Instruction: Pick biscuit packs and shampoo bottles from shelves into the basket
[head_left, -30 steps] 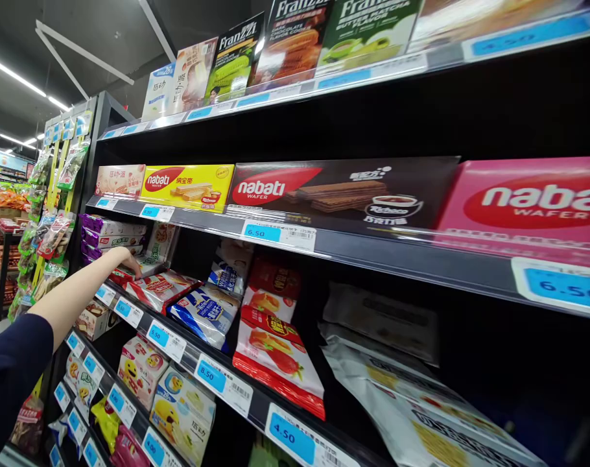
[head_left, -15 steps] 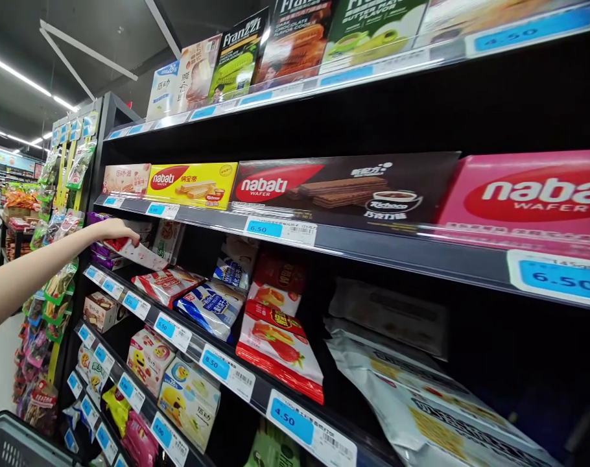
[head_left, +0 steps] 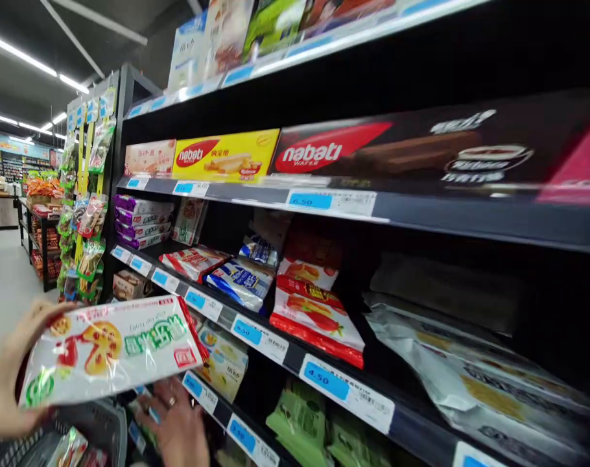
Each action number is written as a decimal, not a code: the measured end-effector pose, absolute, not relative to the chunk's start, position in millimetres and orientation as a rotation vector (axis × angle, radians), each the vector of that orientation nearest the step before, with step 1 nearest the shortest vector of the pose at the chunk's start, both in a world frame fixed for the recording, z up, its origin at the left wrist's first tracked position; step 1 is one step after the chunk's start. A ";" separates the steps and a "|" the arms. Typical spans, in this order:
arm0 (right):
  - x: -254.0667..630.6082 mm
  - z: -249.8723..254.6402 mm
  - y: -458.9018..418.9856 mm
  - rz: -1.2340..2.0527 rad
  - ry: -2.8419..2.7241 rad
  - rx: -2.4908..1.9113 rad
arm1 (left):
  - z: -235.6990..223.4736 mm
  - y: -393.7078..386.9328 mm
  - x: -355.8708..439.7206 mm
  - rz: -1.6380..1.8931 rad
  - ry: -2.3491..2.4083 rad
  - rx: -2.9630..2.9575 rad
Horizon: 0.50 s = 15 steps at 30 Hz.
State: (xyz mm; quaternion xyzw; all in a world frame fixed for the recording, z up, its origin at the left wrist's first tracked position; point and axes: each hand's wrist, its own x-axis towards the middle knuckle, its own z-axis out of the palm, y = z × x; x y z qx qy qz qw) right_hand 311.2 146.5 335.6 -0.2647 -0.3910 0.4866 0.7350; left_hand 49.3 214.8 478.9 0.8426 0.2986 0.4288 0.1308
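My left hand grips a white biscuit pack by its left end, with the thumb below and the fingers on top. The pack has red ends, pictures of round cookies and green lettering that appears upside down. It hangs in front of the shelves, above a grey shopping basket. Below the pack's right end is my right hand, slightly blurred, with fingers spread and a ring on one. Nothing shows in it, though the pack hides some fingertips. Inside the basket lies a shiny wrapped snack.
Tiered shelves with a price rail run along the right. They carry a yellow wafer box, purple-edged packs, red-and-white packs and silver bags. Hanging snack bags cover the shelf end. An aisle floor lies left.
My left hand has drawn the biscuit pack off the shelf and brought it down toward me, over the basket. My right hand has come into view. The camera view has shifted.
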 end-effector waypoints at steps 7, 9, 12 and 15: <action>291.0 333.5 91.5 1.027 -0.374 -0.725 | 383.2 138.5 49.1 1.092 1.056 2.308; 278.9 329.6 93.5 0.962 -0.281 -0.770 | 363.9 121.7 54.2 1.135 1.150 2.167; 269.1 329.1 109.1 0.865 -0.157 -0.870 | 343.0 102.1 56.2 1.033 1.190 1.990; 273.1 337.3 132.9 0.933 -0.226 -0.972 | 333.0 102.5 50.6 0.873 1.056 1.753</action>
